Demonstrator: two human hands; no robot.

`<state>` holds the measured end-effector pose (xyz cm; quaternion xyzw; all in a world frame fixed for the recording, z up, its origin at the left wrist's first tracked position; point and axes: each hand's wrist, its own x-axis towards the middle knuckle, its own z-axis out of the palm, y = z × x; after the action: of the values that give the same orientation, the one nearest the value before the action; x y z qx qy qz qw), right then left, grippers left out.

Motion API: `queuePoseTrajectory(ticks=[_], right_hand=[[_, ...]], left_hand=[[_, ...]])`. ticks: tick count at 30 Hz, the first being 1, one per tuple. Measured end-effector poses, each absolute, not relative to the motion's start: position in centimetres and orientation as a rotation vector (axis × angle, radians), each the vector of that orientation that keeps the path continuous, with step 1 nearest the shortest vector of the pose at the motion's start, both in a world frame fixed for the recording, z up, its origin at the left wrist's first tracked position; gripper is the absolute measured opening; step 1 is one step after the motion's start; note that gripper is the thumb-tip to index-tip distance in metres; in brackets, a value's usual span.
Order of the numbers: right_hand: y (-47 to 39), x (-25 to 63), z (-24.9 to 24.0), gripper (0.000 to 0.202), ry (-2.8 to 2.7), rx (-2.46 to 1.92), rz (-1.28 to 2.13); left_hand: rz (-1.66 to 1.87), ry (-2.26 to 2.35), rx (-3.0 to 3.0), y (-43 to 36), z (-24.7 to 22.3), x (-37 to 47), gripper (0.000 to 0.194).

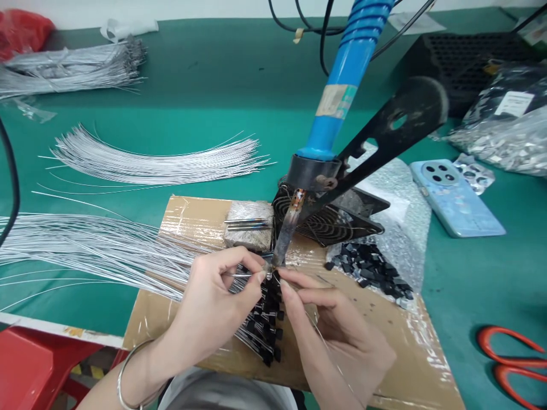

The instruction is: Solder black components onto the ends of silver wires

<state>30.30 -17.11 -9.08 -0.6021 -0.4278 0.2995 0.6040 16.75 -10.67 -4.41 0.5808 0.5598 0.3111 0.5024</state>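
My left hand (pixel 226 307) pinches a thin white wire near the tip of a blue-handled soldering iron (pixel 348 68), which hangs in a black bracket (pixel 393 122). Close beside it, my right hand (pixel 337 336) holds a thin strand of solder that trails down across the palm. Both sets of fingertips nearly meet just under the iron's tip. Whatever small part lies between them is too small to make out. Wires with black ends (pixel 267 324) lie on the cardboard (pixel 363 347) below my fingers, joined to a long bundle of white wires (pixel 94 245) at the left.
Behind the iron stands a black fan (pixel 333 216), beside a wrapped block (pixel 249 225). Small black parts (pixel 376 270) sit on bubble wrap to the right. Further right are a blue phone (pixel 459 196) and red-handled scissors (pixel 513 361). More white wires (pixel 162 165) lie at the back left.
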Motion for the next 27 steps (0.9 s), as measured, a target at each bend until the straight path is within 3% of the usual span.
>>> queuePoseTrajectory(ticks=[27], right_hand=[[-17.03,30.24,-9.22,0.011,-0.986,-1.389,0.701]], left_hand=[[0.747,1.360,1.394,-10.63,-4.53,16.72,0.012]])
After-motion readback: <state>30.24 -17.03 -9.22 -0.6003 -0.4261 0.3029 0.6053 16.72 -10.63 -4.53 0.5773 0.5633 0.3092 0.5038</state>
